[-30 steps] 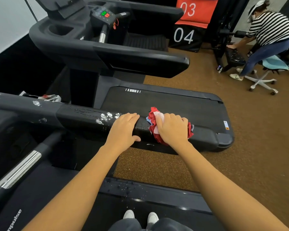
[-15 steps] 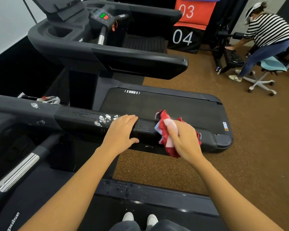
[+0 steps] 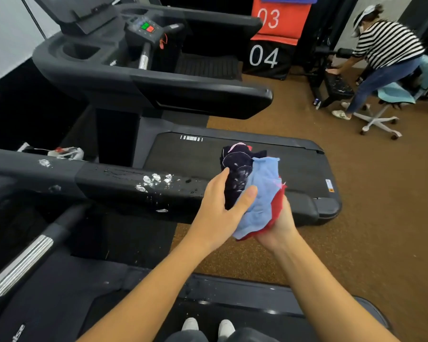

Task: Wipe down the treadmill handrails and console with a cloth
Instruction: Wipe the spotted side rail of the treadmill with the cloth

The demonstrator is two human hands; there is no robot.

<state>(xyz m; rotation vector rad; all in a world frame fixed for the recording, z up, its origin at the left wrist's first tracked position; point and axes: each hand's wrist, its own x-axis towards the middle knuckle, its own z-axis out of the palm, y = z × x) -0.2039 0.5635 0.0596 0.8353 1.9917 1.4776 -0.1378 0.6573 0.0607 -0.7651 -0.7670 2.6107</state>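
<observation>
A bunched cloth [image 3: 260,193] in light blue, red and dark navy is lifted just above the black right handrail [image 3: 114,186] of my treadmill. My right hand [image 3: 279,225] holds it from below. My left hand [image 3: 220,208] grips its dark part from the left, thumb on the blue layer. White foam spots [image 3: 153,181] sit on the handrail left of my hands, with more at its far left. A silver-banded inner grip bar [image 3: 22,265] runs at the lower left.
A second treadmill with its console [image 3: 143,27] and handrail [image 3: 208,97] stands beyond mine. A person in a striped shirt [image 3: 386,45] bends over a machine at top right beside a wheeled stool [image 3: 381,119]. Brown carpet [image 3: 381,218] lies to the right.
My right hand lifted the cloth off the handrail and turned it up. My left hand left the rail and took hold of the cloth, which now shows its blue and dark layers.
</observation>
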